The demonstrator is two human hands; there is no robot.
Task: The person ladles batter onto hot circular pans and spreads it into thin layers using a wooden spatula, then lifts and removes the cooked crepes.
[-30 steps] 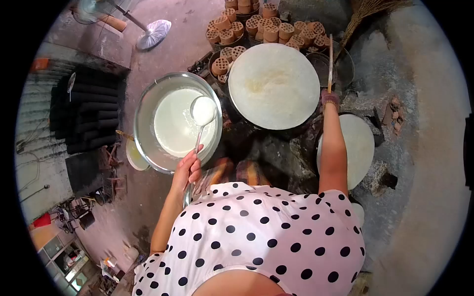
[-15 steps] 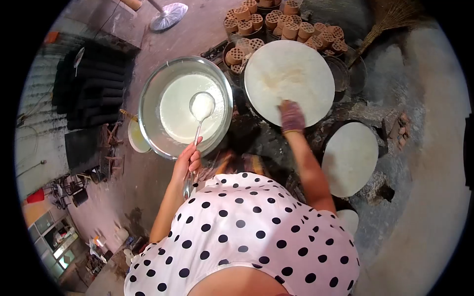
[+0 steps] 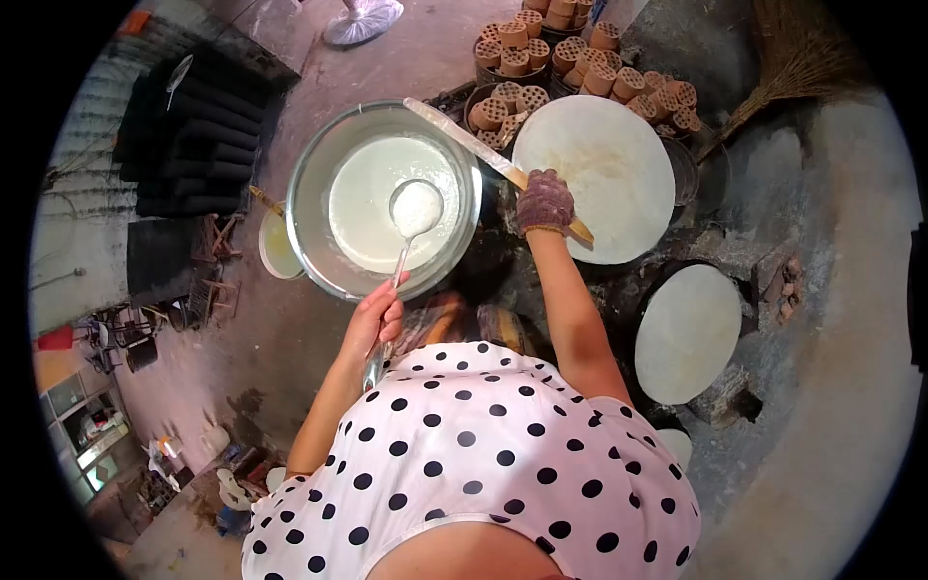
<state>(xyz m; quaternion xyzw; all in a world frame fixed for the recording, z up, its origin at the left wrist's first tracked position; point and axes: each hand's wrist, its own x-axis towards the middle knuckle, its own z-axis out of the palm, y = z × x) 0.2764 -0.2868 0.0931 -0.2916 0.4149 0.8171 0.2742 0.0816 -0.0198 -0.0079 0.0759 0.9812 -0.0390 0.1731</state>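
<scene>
My left hand (image 3: 377, 319) is closed round the handle of a metal ladle (image 3: 416, 209). The ladle's bowl is full of white batter, over the batter (image 3: 362, 217) in a large metal basin (image 3: 307, 224). My right hand (image 3: 545, 201), in a purple glove, grips a long flat wooden stick (image 3: 464, 137). One end of the stick reaches over the basin's rim, and the other lies over the lower left part of a round pale griddle (image 3: 609, 164). A second round pale surface (image 3: 688, 333) is at the lower right.
Perforated clay cylinders (image 3: 512, 48) stand in containers behind the griddle. A straw broom (image 3: 754, 106) leans at the back right. A yellowish bowl (image 3: 278, 246) with a handle is left of the basin. Dark stacked rolls (image 3: 198, 135) lie farther left.
My right hand has come from the griddle's right side to its lower left, and the stick now points toward the basin. My left hand keeps the ladle over the batter. The view has shifted.
</scene>
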